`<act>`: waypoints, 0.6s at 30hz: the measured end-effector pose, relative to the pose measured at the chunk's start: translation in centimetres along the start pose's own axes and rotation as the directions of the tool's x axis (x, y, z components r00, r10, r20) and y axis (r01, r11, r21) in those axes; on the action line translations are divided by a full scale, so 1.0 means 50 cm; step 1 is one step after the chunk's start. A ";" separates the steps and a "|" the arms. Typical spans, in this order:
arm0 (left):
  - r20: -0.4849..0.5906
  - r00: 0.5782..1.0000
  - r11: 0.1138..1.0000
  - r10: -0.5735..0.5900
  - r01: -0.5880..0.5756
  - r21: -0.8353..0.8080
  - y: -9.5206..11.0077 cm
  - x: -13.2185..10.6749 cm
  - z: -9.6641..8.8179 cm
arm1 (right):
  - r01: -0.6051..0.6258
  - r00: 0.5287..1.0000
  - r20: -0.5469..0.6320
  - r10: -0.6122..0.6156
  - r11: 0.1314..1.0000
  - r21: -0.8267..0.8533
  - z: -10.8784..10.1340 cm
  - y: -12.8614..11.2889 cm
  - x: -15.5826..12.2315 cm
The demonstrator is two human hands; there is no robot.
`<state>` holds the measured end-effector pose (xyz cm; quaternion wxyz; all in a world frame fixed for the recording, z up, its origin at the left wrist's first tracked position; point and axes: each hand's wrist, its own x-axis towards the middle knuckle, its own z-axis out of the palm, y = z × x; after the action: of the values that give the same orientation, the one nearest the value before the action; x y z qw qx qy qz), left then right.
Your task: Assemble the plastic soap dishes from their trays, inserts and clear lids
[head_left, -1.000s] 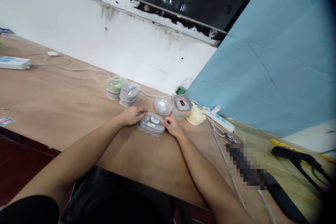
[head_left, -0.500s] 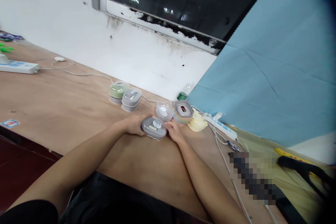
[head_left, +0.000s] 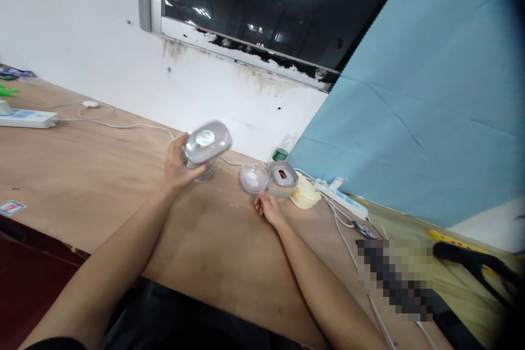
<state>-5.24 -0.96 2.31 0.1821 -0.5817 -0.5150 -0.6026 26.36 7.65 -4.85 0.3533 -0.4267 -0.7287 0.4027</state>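
A grey oval plastic box [head_left: 208,142] with a glossy top and a round white sticker is lifted above the wooden table, tilted. My left hand [head_left: 180,167] grips it from the left, thumb below its near edge. Behind it, partly hidden, stands another box in a clear cover [head_left: 206,172]. My right hand [head_left: 268,208] is low over the table, fingers curled inward with nothing visible in them. Just beyond those fingers are clear plastic lids [head_left: 253,179]. To their right is a stack of grey box shells [head_left: 283,178] with an oval opening on top.
Pale yellow pieces [head_left: 304,191] lie piled right of the shells. A clear bottle with a green label [head_left: 281,154] is by the wall. Power strips sit at right [head_left: 348,199] and far left [head_left: 30,118], with white cables across the table.
The grey box has gone up and left in my left hand and is now tilted. My right hand has let go of it and stays near the clear lids, fingers curled.
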 end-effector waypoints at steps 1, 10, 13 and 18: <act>-0.068 0.995 0.997 -0.076 0.078 0.030 -0.013 0.003 -0.004 | 0.005 1.000 0.004 -0.005 1.000 -0.008 0.001 0.000 -0.001; -0.236 0.874 0.878 -0.425 0.461 0.126 -0.109 -0.002 -0.007 | 0.063 0.998 0.017 -0.061 0.988 -0.143 -0.001 0.005 0.000; -0.193 0.862 0.861 -0.468 0.495 0.121 -0.121 -0.010 0.003 | 0.061 0.998 0.007 -0.061 0.983 -0.173 0.000 0.005 0.000; -0.123 0.879 0.855 -0.461 0.477 0.204 -0.122 -0.012 0.016 | 0.058 0.998 0.008 -0.057 0.985 -0.165 0.000 0.006 -0.002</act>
<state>-9.69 1.94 -0.89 0.1132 -0.3923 -0.7003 -0.5855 26.48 7.64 -5.14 0.3270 -0.4324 -0.7722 0.3314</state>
